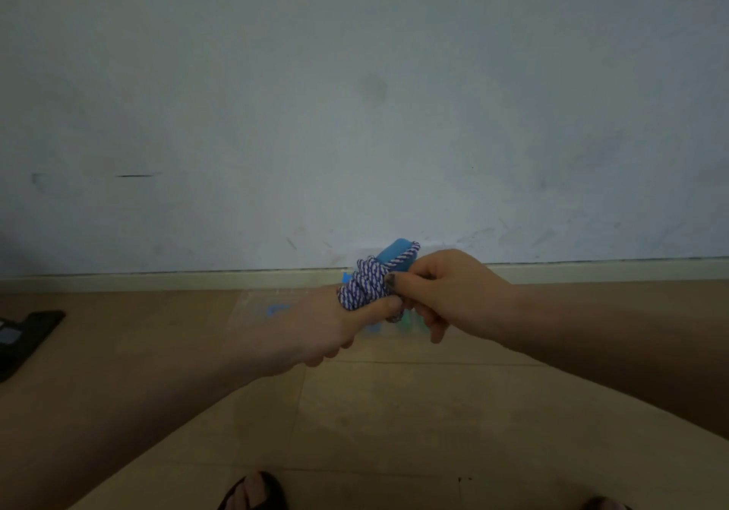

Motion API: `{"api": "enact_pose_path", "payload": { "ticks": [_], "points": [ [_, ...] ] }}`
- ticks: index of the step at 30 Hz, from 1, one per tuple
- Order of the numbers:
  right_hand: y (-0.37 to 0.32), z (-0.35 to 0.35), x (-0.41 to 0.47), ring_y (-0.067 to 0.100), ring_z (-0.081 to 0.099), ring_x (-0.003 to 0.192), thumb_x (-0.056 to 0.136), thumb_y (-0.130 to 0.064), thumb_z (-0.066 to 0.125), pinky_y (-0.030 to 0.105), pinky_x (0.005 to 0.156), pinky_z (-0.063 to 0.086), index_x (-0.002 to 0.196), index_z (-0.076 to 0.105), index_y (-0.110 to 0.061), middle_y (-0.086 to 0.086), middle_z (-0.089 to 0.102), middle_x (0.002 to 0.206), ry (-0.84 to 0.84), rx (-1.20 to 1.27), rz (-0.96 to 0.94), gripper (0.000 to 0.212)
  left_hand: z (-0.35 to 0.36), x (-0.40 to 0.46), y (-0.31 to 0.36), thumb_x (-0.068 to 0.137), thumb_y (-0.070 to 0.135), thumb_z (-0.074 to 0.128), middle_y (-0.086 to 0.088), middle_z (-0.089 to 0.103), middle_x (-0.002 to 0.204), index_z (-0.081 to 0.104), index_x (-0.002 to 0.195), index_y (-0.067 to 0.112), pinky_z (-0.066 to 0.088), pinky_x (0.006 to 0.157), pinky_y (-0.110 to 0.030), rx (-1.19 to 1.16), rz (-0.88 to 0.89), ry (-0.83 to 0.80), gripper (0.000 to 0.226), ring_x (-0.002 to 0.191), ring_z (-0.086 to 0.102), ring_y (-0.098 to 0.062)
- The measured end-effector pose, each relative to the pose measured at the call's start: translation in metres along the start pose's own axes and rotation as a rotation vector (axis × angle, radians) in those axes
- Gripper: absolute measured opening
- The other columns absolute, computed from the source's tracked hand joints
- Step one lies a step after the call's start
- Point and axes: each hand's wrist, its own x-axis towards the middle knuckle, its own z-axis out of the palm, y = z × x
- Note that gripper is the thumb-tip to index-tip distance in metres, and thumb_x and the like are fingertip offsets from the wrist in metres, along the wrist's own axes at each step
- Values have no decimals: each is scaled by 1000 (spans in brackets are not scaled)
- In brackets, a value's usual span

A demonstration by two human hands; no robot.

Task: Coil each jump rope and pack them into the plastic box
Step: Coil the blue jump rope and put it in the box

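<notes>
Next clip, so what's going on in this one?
A person is coiling a jump rope. The left hand holds a bundle of blue-and-white rope wound around a blue handle, and the right hand pinches the rope at the bundle. Both are held up in front of a wall, above a clear plastic box on the floor; its contents are too blurred to make out. The bundle isn't in the box yet.

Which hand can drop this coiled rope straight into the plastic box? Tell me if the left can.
Probably yes. The left hand holds the coiled rope right above the clear plastic box on the floor; nothing visible lies between, though the right hand also pinches the rope.
</notes>
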Motion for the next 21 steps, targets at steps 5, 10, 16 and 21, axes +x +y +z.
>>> {"api": "enact_pose_path", "payload": {
  "ticks": [5,10,16,21],
  "points": [
    [0,4,-2,17,60,46,98,-31,55,28,53,54,68,60,-6,2,59,51,-17,234,58,39,1,1,1,75,74,60,1,47,58,59,81,23,31,40,-21,38,61,77,51,42,38,-10],
    [0,5,-7,18,66,53,98,-29,57,29,60,55,71,60,-7,2,64,54,-69,285,59,35,3,-4,10,85,56,65,20,55,48,61,58,41,31,39,-7,174,126,93,31,39,47,7],
    [3,5,-9,18,72,66,92,-35,63,37,72,61,87,62,-10,4,71,68,-38,168,-13,26,3,-1,8,87,59,58,5,53,56,51,62,33,34,44,-7,244,150,173,38,41,45,5],
    [6,6,-10,12,70,69,94,-31,60,39,71,61,89,60,-19,-1,71,75,17,69,-71,13,5,3,0,81,65,60,3,49,55,54,70,24,33,37,-18,34,63,159,43,39,38,-5]
  ]
}}
